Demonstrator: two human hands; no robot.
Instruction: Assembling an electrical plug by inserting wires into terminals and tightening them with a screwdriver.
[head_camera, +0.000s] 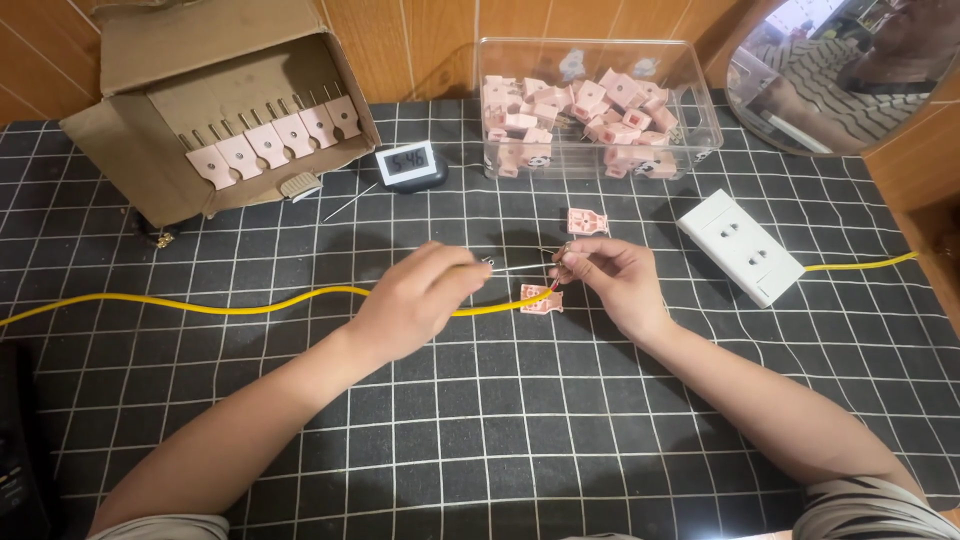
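Note:
My left hand is closed around a yellow cable near its stripped end, where thin white wires stick out toward the right. My right hand pinches the tips of those wires between thumb and fingers. A pink plug half lies on the mat right under the cable end, between both hands. A second pink plug half lies a little farther back, apart from both hands.
A clear plastic box of several pink plug parts stands at the back. A cardboard box with a row of pink pieces is back left, a small digital timer beside it. A white socket strip lies right; a mirror leans back right.

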